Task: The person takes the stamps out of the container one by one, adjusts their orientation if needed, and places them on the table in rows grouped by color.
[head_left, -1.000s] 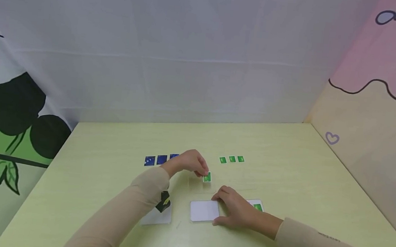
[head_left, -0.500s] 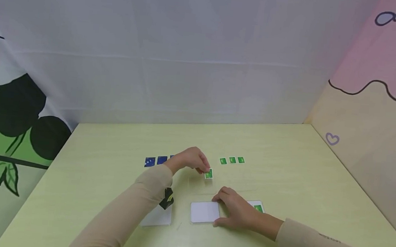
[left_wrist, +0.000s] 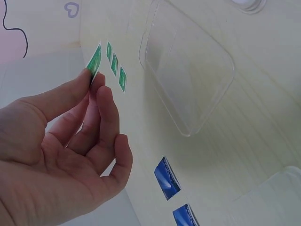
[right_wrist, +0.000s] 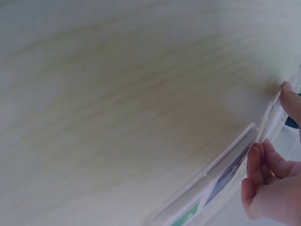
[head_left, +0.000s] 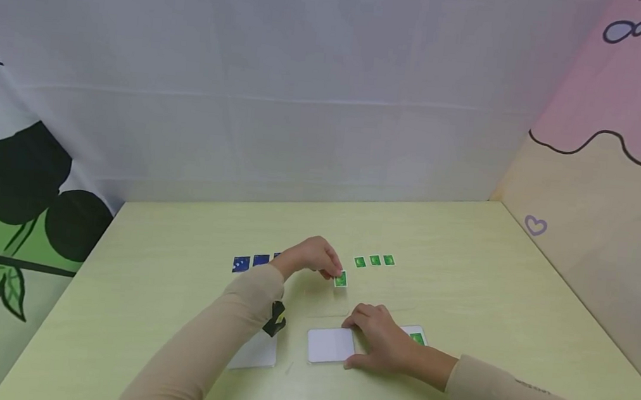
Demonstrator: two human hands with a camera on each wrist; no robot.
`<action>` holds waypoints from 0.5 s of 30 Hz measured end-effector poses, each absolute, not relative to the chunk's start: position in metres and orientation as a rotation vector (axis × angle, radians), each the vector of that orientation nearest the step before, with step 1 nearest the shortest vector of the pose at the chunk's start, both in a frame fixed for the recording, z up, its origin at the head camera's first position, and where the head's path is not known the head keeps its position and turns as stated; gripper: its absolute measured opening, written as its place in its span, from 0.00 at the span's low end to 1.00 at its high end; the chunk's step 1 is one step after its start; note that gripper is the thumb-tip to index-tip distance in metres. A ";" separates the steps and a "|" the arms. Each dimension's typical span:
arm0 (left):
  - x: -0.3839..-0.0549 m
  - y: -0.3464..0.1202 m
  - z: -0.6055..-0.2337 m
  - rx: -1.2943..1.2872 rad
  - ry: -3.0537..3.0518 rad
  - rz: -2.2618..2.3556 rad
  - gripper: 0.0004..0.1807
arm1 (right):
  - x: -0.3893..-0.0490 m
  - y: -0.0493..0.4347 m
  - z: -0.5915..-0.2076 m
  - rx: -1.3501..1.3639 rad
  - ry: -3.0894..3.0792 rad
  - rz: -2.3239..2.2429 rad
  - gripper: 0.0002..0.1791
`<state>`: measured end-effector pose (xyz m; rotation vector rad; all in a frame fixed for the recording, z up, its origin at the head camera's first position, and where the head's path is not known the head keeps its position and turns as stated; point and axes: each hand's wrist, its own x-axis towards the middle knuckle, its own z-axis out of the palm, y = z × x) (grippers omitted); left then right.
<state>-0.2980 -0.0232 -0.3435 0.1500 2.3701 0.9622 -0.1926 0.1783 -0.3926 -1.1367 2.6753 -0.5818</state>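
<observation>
In the head view my left hand (head_left: 313,256) is raised over the middle of the table. Its thumb and fingertips pinch a small green card (head_left: 341,279) with a white border, held upright. The left wrist view shows the same card (left_wrist: 95,60) by its lower end. My right hand (head_left: 379,340) holds the right end of a flat white rectangular box (head_left: 329,345), thumb at the near edge and fingers at the far edge. Beside that hand lies a clear case with a green card (head_left: 416,337), mostly covered by the hand.
Several green cards (head_left: 375,260) lie in a row at the back right. Blue cards (head_left: 242,264) form another row at the left, partly behind the left arm. A second white flat piece (head_left: 257,351) lies under the left forearm. A clear plastic tray (left_wrist: 188,70) stands near the left hand.
My left hand has shifted slightly right and away from me, with the green card still pinched. The right hand and the white box have stayed in place.
</observation>
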 end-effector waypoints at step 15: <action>-0.298 -0.020 -0.344 0.128 2.365 0.958 0.08 | -0.192 0.178 -0.393 -1.158 2.712 -0.551 0.30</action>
